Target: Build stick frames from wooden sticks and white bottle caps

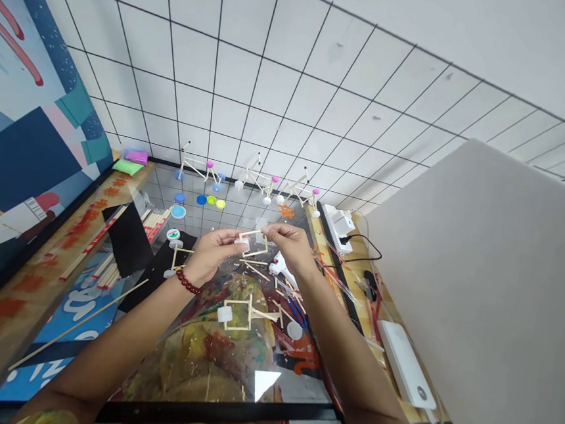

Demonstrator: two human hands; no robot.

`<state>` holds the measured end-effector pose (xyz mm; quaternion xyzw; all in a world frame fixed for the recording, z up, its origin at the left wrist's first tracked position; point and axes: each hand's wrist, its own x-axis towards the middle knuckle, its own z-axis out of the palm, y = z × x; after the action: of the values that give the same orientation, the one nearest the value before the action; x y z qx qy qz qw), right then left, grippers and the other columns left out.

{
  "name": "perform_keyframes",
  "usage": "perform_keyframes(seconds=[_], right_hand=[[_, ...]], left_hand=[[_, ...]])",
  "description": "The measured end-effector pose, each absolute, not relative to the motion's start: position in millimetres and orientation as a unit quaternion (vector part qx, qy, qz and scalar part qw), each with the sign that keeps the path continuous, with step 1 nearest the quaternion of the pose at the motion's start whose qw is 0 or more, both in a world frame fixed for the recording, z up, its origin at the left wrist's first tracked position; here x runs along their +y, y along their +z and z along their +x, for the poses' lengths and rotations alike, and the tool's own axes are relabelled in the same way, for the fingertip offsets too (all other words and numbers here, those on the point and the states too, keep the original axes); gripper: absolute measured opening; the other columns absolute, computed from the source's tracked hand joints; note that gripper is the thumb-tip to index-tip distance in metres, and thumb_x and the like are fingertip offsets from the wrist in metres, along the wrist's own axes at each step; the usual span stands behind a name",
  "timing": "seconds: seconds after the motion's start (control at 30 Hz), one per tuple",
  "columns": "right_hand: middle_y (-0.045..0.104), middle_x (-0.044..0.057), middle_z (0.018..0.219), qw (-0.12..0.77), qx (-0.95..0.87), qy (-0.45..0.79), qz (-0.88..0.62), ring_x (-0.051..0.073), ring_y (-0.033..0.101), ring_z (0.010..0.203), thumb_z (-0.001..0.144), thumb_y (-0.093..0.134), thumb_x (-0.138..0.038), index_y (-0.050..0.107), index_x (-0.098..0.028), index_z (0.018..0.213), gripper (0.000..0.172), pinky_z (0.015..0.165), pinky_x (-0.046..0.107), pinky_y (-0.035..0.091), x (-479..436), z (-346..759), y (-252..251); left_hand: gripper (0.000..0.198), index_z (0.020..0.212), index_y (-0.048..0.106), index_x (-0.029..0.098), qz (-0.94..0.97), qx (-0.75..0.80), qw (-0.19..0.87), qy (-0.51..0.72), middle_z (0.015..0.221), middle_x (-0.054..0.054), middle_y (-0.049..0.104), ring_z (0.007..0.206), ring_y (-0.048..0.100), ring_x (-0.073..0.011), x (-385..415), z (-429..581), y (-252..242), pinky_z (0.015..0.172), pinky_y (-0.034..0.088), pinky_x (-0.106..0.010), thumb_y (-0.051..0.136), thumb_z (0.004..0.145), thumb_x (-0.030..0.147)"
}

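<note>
Over the glass table, my left hand [214,251], with a red bead bracelet at the wrist, pinches a small stick frame [258,253] by its white cap end. My right hand [290,244] has its fingertips closed on the frame's upper right end. Below my hands, a similar stick frame with a white block [225,314] lies on the glass. A white glue gun [283,269] rests beside my right wrist, partly hidden. Another stick piece with white caps [175,245] is left of my left hand.
Three stick models with pink tops, one at the left [209,165], stand along the wall. Bottle caps [211,200], chopsticks [155,224] and black sheets [129,239] lie about. Right are a power strip [338,229], a white power bank [406,365] and a large grey panel [483,289].
</note>
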<state>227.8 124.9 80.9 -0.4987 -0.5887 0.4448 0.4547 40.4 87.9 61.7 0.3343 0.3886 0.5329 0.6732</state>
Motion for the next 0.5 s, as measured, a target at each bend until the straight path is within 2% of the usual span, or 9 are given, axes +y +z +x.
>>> perform_keyframes(seconds=[0.13,0.27,0.33,0.5], right_hand=[[0.063,-0.001,0.063,0.446,-0.586,0.448,-0.506,0.014,0.052,0.062,0.062,0.08,-0.059,0.074,-0.019,0.068,0.04,0.063,0.028,0.041,124,228,83],[0.071,0.002,0.08,0.453,-0.59,0.445,-0.5,0.017,0.059,0.075,0.068,0.076,-0.06,0.077,-0.02,0.084,0.043,0.074,0.031,0.046,119,232,89],[0.072,0.003,0.083,0.44,-0.59,0.447,-0.509,0.017,0.06,0.076,0.071,0.074,-0.061,0.077,-0.02,0.088,0.045,0.076,0.031,0.046,115,237,90],[0.068,0.002,0.067,0.382,-0.581,0.481,-0.534,0.015,0.056,0.064,0.066,0.077,-0.06,0.074,-0.018,0.072,0.043,0.066,0.029,0.043,108,241,81]], left_hand=[[0.044,0.087,0.079,0.014,0.327,0.386,0.684,0.525,0.085,-0.007,0.077,0.078,0.068,-0.0151,87,42,62,0.074,0.052,-0.025,0.096,0.048,0.027],[0.04,0.085,0.078,0.012,0.29,0.379,0.705,0.525,0.084,-0.008,0.076,0.074,0.066,-0.0123,88,40,63,0.068,0.05,-0.021,0.094,0.052,0.028],[0.038,0.082,0.077,0.011,0.262,0.37,0.718,0.528,0.086,-0.008,0.076,0.076,0.066,-0.0122,89,39,63,0.07,0.051,-0.021,0.094,0.052,0.027],[0.037,0.081,0.076,0.011,0.233,0.356,0.726,0.54,0.089,-0.008,0.076,0.078,0.067,-0.0126,91,40,58,0.074,0.053,-0.023,0.095,0.052,0.022]])
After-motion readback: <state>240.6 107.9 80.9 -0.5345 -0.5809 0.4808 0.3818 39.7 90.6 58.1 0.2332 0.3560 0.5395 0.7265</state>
